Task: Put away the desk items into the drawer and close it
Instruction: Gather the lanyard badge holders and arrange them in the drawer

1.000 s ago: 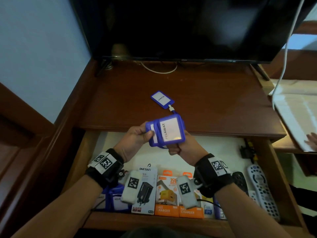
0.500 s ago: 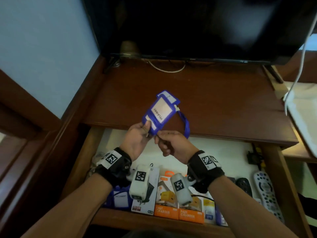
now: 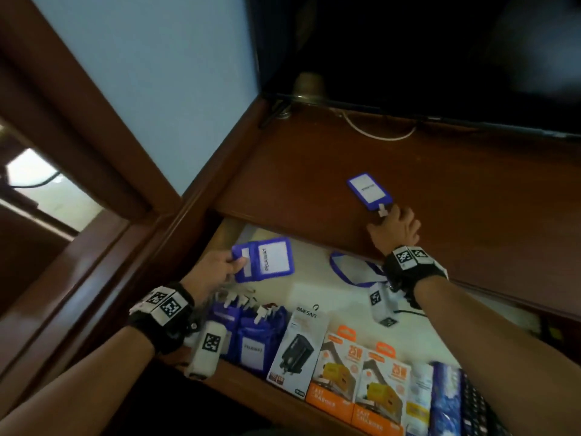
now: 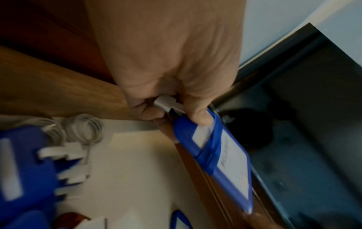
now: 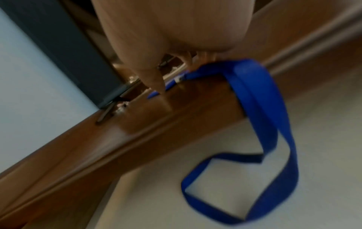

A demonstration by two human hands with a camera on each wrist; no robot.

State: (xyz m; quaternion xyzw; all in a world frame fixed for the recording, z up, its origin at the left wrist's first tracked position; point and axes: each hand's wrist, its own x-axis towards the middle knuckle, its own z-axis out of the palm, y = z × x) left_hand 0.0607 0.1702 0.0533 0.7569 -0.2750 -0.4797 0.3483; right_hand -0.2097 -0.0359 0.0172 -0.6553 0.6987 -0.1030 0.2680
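right hand (image 3: 396,228) — fingertips hidden | badge (image 3: 367,191) text blurred

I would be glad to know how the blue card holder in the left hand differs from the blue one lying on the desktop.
The blue card holder in the left hand is held above the open drawer, strap wrapped round it. The blue card holder on the wooden desktop lies flat, its strap hanging over the edge, the right hand reaching its clip. Both hold white cards.

pale blue wall (image 3: 151,99), dark wooden desk (image 3: 440,190)

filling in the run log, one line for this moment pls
left hand: holds wrapped badge over drawer | right hand: at desk badge, grip unclear | drawer: open
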